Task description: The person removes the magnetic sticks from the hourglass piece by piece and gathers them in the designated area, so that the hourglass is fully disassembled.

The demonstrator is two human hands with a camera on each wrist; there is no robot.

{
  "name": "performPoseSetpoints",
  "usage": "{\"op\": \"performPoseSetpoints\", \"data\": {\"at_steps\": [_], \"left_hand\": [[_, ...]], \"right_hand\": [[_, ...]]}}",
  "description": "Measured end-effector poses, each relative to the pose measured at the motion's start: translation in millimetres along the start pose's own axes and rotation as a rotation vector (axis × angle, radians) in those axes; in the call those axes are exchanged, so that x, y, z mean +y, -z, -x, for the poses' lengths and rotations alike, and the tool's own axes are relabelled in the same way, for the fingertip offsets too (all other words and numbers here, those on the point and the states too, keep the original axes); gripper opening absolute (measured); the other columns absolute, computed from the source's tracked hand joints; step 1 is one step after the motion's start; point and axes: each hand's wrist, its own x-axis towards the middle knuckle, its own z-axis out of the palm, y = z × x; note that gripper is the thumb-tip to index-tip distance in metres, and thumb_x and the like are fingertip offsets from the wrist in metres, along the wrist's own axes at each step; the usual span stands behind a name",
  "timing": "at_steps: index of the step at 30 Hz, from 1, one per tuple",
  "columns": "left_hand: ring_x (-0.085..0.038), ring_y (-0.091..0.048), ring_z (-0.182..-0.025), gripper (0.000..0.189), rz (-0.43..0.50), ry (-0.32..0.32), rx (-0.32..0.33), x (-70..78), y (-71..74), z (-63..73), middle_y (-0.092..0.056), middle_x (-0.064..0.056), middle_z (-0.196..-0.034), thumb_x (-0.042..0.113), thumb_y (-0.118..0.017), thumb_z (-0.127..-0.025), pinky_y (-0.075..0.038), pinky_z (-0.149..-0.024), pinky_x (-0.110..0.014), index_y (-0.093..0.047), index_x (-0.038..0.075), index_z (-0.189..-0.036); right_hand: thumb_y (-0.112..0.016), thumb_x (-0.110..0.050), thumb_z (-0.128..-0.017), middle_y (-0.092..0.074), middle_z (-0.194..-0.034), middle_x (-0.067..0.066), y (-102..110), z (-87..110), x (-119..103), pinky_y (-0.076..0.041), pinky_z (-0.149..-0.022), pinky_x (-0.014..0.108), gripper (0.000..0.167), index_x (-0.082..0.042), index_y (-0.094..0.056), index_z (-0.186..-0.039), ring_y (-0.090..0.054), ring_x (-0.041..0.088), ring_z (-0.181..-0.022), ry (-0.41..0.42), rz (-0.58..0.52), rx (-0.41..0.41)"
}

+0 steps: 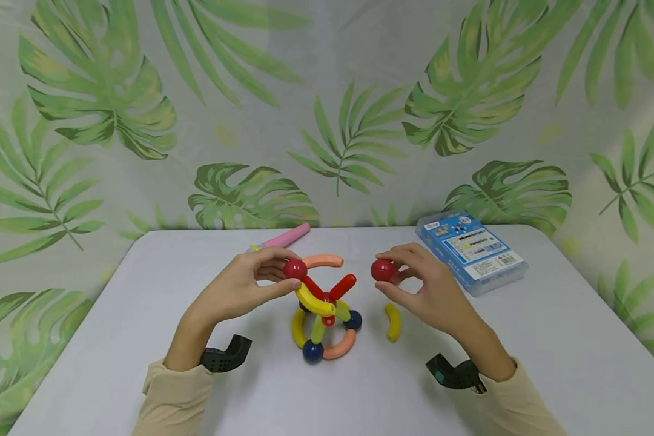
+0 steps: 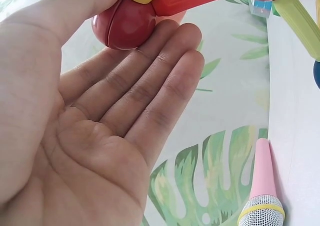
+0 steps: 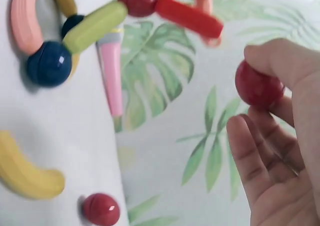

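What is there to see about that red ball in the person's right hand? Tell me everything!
The red ball is round, glossy and plastic-looking, with a thin seam across it. The right hand pinches it with thumb and fingers, above the table. It is apart from the red rod to its left; only the hand touches it.

Not a word or number can be read for certain. The only print that shows is on the blue, clear-edged box (image 1: 451, 264) at the back right of the table, in the head view: a white panel (image 1: 476, 247) with rows of tiny characters and coloured bars, a round mark (image 1: 464, 219) near the far edge, and a white block of fine lines (image 1: 493, 265), apparently with a barcode, toward the near edge. All of it is too small to make out.
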Motion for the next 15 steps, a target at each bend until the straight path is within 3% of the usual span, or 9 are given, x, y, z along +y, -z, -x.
{"op": "performPoseSetpoints", "data": {"at_steps": [8, 15], "left_hand": [[-0.013, -0.070, -0.098, 0.034, 0.008, 0.007, 0.001, 1.5, 0.1, 1.0, -0.073, 0.001, -0.110, 0.022, -0.080, -0.093, -0.059, -0.094, -0.029, -0.068, 0.013, -0.124], [-0.013, -0.070, -0.098, 0.034, 0.000, 0.007, 0.001, 1.2, 0.5, 0.9, -0.073, 0.001, -0.110, 0.023, -0.079, -0.093, -0.059, -0.095, -0.030, -0.068, 0.012, -0.124]], "right_hand": [[-0.079, -0.008, -0.091, -0.069, -0.119, 0.012, 0.1, 7.9, 48.5, -0.060, -0.077, 0.022, 0.047, -0.003, -0.061, -0.134, -0.067, 0.026, -0.102, -0.218, 0.076, 0.068], [-0.078, -0.004, -0.091, -0.069, -0.119, 0.020, -3.7, 20.7, 81.0, -0.061, -0.077, 0.025, 0.042, 0.002, -0.061, -0.130, -0.069, 0.034, -0.101, -0.355, 0.134, 0.096]]}}
